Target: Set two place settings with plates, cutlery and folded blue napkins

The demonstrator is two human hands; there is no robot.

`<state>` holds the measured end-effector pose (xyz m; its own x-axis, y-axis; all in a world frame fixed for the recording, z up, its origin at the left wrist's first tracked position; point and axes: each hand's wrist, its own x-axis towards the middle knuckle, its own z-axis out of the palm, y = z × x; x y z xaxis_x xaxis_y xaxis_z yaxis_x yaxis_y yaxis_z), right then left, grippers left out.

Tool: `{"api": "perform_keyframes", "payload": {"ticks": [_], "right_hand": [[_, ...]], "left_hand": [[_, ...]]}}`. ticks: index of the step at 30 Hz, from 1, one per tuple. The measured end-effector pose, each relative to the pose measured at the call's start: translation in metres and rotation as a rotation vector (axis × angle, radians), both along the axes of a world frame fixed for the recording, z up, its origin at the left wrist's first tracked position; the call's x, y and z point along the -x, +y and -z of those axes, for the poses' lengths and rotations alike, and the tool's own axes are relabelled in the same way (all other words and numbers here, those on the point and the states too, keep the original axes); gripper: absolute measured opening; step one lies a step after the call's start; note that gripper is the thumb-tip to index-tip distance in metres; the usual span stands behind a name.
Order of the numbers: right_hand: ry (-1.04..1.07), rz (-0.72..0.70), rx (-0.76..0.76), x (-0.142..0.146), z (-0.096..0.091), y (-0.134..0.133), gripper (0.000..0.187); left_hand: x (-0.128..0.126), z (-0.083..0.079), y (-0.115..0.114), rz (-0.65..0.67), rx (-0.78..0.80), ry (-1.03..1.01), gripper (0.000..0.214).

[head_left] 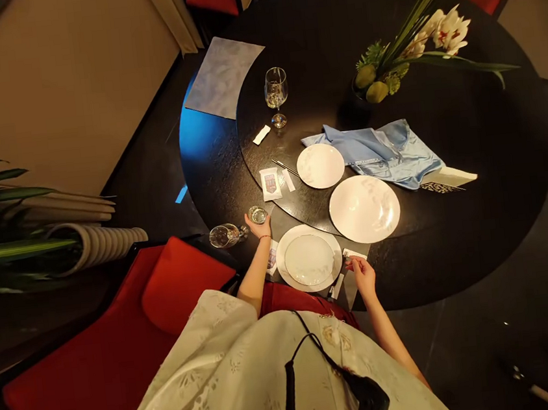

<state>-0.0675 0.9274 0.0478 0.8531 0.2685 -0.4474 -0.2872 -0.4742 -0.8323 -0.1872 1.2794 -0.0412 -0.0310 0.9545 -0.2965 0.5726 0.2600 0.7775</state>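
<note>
My left hand (258, 226) grips a small clear glass (258, 214) near the table edge, next to a wine glass (225, 235) that lies on its side. My right hand (362, 273) pinches a fork (345, 257) lying on a white napkin to the right of two stacked white plates (309, 258) in front of me. Cutlery (334, 288) lies just below that hand.
On the round dark table (454, 238) stand a large white plate (364, 208), a smaller plate (320, 165), a blue cloth (386, 153), an upright wine glass (276, 94), a flower arrangement (409, 54), a packet (270, 184) and a placemat (222, 77). A red chair (123, 351) is at my left.
</note>
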Motion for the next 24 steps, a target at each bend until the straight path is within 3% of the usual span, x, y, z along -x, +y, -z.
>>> {"api": "perform_keyframes", "payload": {"ticks": [3,6,10,14,17,20,24], "right_hand": [[-0.003,-0.022,-0.015,0.0,0.001,-0.003,0.055],[-0.015,-0.14,-0.028,-0.021,0.001,0.007,0.052],[-0.237,-0.323,0.052,-0.107,-0.007,0.053,0.042],[-0.547,-0.44,0.331,-0.226,-0.017,0.131,0.034],[-0.682,-0.601,0.568,-0.288,-0.018,0.193,0.037],[-0.715,-0.791,0.722,-0.313,-0.012,0.238,0.036],[-0.658,-0.963,0.787,-0.324,-0.002,0.262,0.025]], "left_hand": [[-0.006,0.006,0.012,-0.047,-0.032,0.013,0.102],[-0.01,0.01,0.018,-0.105,-0.034,0.032,0.102],[-0.013,0.009,0.01,-0.147,0.05,0.035,0.106],[0.002,-0.008,-0.032,-0.008,0.02,-0.007,0.101],[0.021,-0.026,-0.077,0.175,-0.103,-0.032,0.089],[0.037,-0.041,-0.115,0.375,-0.158,-0.086,0.08],[0.042,-0.053,-0.143,0.52,-0.167,-0.167,0.07]]}}
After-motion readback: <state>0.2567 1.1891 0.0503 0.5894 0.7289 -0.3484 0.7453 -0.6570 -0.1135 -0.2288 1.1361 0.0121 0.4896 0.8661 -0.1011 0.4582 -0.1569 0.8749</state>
